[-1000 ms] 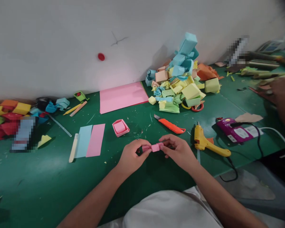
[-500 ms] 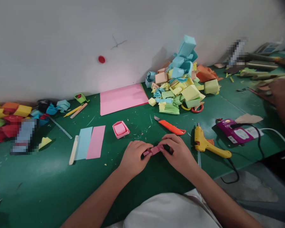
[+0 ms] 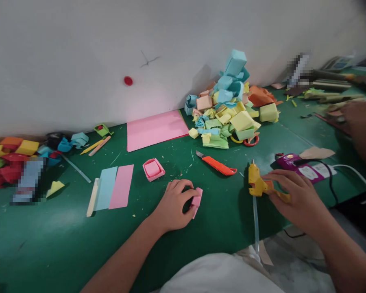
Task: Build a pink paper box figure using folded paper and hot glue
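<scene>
The left hand (image 3: 175,205) has its fingers clamped on one pink folded paper (image 3: 197,199), just over the green surface (image 3: 219,221). The right hand (image 3: 297,201) has its fingers on the handle of one yellow glue gun (image 3: 255,179). They lie on both sides of it, but I cannot tell if they squeeze it tight. One long clear glue stick (image 3: 256,224) pokes out of the gun, left of those fingers. Between the two hands' fingers, a bit farther away, is one orange cutter (image 3: 218,165). Just past the right fingers lies one purple box (image 3: 289,161).

Up and left of the left fingers sits one pink paper cup (image 3: 157,174) with one pink block (image 3: 153,167) inside. More to the left are two paper strips, one blue strip (image 3: 106,189) and one pink strip (image 3: 122,186), with one pale stick (image 3: 93,197) beside them. Far beyond the left fingers lies one big pink sheet (image 3: 157,129). To its right is one big heap of folded papers (image 3: 225,110), too many to count.
</scene>
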`<action>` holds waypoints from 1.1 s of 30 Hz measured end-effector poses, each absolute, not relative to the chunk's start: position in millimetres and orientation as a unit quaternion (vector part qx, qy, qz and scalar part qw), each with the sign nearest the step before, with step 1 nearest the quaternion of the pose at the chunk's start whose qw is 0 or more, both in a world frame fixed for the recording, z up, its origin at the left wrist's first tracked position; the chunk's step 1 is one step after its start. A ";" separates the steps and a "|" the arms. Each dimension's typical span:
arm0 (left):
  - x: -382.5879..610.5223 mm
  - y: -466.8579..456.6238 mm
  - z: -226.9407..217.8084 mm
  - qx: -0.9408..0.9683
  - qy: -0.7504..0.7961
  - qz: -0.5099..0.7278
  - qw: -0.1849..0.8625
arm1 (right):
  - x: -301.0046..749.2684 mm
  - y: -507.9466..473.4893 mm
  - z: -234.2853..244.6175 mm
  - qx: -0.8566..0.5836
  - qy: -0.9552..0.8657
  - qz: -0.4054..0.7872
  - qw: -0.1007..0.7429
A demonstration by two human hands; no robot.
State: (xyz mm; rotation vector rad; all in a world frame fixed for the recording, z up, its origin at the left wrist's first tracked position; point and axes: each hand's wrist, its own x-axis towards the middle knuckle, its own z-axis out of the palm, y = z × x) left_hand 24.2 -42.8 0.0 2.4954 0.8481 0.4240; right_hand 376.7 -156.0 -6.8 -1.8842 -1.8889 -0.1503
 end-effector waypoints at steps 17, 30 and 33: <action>19.3 -35.7 -12.0 0.926 0.325 0.165 0.100 | 380.0 -142.6 -20.6 -0.745 -0.638 0.012 0.193; 18.1 -0.6 -8.5 0.881 0.417 0.197 0.103 | 291.4 -49.8 -3.7 -0.467 -0.474 0.628 0.404; 16.8 8.4 -11.2 0.870 0.429 0.216 0.112 | 266.2 -33.4 -10.3 -0.504 -0.487 0.609 0.371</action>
